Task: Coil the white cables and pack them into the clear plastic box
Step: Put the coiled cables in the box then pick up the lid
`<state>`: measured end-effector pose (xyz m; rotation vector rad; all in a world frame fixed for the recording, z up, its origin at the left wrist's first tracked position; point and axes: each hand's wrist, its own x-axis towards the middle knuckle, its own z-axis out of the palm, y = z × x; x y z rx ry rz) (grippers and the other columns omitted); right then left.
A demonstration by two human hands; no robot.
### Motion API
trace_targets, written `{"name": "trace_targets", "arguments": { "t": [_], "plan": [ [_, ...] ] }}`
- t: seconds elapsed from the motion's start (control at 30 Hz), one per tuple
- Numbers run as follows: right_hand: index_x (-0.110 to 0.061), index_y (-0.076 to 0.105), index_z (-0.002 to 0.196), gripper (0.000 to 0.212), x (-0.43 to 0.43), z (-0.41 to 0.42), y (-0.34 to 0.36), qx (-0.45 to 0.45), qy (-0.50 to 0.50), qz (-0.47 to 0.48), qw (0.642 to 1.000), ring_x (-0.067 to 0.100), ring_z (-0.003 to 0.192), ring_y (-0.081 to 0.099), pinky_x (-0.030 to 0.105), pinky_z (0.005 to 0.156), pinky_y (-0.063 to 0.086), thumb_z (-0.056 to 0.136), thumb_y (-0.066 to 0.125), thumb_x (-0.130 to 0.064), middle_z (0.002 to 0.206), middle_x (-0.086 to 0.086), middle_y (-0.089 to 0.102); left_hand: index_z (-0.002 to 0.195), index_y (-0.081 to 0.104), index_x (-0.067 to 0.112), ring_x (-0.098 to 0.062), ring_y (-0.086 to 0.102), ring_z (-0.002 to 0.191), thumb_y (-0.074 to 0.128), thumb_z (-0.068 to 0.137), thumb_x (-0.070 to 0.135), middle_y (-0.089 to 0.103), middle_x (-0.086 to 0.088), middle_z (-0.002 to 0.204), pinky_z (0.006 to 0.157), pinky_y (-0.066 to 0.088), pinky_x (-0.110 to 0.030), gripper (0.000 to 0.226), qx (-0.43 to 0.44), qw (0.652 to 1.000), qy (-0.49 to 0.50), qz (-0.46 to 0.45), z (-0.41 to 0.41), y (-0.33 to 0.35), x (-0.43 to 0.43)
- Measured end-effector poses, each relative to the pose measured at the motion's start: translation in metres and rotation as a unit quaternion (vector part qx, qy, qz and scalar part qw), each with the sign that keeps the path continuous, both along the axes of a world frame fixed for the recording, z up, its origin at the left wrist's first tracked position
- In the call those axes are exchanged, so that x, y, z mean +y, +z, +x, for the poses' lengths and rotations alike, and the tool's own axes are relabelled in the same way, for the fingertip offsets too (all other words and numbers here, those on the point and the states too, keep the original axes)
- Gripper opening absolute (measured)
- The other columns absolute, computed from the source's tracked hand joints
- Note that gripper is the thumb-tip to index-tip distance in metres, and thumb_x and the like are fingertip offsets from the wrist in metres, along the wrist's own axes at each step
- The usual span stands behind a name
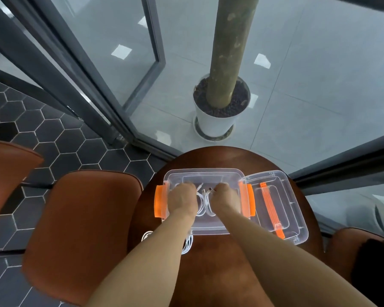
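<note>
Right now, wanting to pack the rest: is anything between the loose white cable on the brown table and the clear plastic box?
The clear orange-handled lid lies off, right of the clear plastic box. But the left forearm crosses the loose white cable, and the left hand and right hand, gripping coiled white cables, occupy it.

Hexagon floor tiles (60, 138), brown chair (80, 229), wooden table (208, 262), glass door (111, 52), potted tree (228, 52)
</note>
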<state>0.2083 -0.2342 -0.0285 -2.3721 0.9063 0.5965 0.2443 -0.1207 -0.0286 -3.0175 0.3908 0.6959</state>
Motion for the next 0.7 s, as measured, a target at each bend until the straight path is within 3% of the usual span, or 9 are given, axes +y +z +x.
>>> {"name": "trace_targets", "arguments": {
  "t": [0.13,0.37,0.6,0.7],
  "plan": [
    [-0.009,0.065,0.114,0.023,0.001,0.003,-0.005,0.011,0.009,-0.01,1.0,0.032,0.104,0.068,0.03,0.073,0.047,0.096,0.052,-0.008,0.114,0.012,0.069,0.129,0.059,0.008,-0.026,0.073,0.102,0.057,0.1,0.009,0.072,-0.012,0.117,0.084,0.061,-0.029,0.029,0.013,1.0,-0.008,0.019,0.0,-0.006,-0.001],
    [-0.01,0.067,0.114,0.027,-0.003,0.007,-0.009,0.0,0.085,-0.03,0.996,0.032,0.095,0.069,0.032,0.069,0.051,0.094,0.049,-0.003,0.111,0.014,0.067,0.132,0.056,0.006,-0.027,0.073,0.104,0.055,0.101,0.006,0.07,-0.014,0.121,0.083,0.061,-0.031,0.032,0.024,0.999,-0.02,0.035,0.0,-0.01,-0.004],
    [-0.012,0.072,0.113,0.028,-0.007,0.008,-0.011,-0.023,0.204,-0.079,0.976,0.034,0.108,0.063,0.039,0.086,0.054,0.096,0.05,-0.008,0.112,0.016,0.066,0.132,0.056,0.007,-0.029,0.072,0.104,0.058,0.1,0.014,0.066,-0.017,0.123,0.081,0.061,-0.031,0.032,0.028,0.998,-0.013,0.061,-0.005,-0.01,-0.011],
    [-0.019,0.072,0.12,0.028,-0.009,0.01,-0.01,-0.002,0.272,-0.091,0.958,0.036,0.124,0.052,0.044,0.097,0.051,0.097,0.057,-0.013,0.134,0.017,0.053,0.134,0.055,0.007,-0.03,0.072,0.106,0.061,0.099,0.017,0.062,-0.018,0.129,0.082,0.06,-0.031,0.037,0.02,0.998,-0.011,0.058,-0.007,-0.009,-0.011]
  ]
}}
